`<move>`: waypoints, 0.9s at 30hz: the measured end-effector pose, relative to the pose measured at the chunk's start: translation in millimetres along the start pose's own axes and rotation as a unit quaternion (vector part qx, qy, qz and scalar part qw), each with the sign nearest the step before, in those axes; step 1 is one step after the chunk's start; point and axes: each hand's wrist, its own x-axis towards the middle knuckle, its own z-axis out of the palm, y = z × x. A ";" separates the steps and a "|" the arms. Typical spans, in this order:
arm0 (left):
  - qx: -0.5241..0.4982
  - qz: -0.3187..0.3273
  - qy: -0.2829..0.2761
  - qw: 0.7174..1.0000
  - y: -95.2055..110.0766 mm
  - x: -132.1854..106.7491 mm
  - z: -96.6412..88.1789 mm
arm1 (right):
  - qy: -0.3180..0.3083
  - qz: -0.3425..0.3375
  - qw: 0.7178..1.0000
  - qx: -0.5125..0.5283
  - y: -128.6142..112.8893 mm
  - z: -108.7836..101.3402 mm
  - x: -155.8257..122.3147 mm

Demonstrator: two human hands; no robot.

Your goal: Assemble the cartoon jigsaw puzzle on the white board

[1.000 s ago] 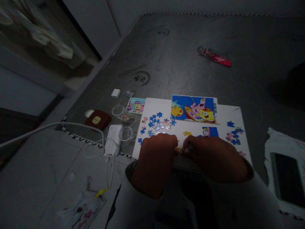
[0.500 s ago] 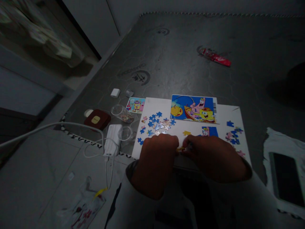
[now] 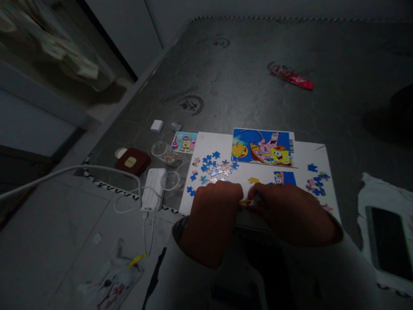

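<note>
Low over the front of a white board point(image 3: 213, 140), my left hand point(image 3: 218, 215) and my right hand point(image 3: 284, 211) are brought close together, both closed. Between their fingertips are small yellow and reddish jigsaw puzzle pieces point(image 3: 245, 202); how many is hidden by the fingers. Loose blue and pale puzzle pieces point(image 3: 211, 165) lie left of the hands, and a smaller group point(image 3: 318, 184) lies to the right. One yellow piece point(image 3: 253, 180) sits just beyond my fingers. A joined blue section point(image 3: 284, 178) shows partly behind my right hand. The cartoon picture card point(image 3: 263, 147) lies across the board's far side.
Left of the board are a clear plastic cup point(image 3: 166, 153), a white power bank point(image 3: 153, 189) with cables, a brown case point(image 3: 133, 162) and a small picture card point(image 3: 185, 142). A phone point(image 3: 389, 241) rests on white cloth at right. A red packet point(image 3: 292, 77) lies farther back.
Both hands stay together in nearly the same place. The pieces at the fingertips have shifted very slightly; the view has moved a little.
</note>
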 end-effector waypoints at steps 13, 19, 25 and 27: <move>-0.008 -0.017 -0.023 1.000 2.6 1.0 -4.2 | 0.011 -0.012 1.000 0.012 0.5 -0.6 -1.1; -0.014 -0.016 -0.024 0.999 1.3 0.5 -4.1 | 0.023 -0.006 1.000 0.008 -1.3 -1.5 -2.8; -0.032 -0.033 -0.019 0.999 0.6 -2.8 -3.1 | 0.004 -0.001 1.000 0.016 -2.1 -4.3 -3.0; -0.040 -0.035 -0.020 0.998 0.8 -3.6 -3.6 | 0.018 -0.007 1.000 0.016 -2.0 -3.4 -3.0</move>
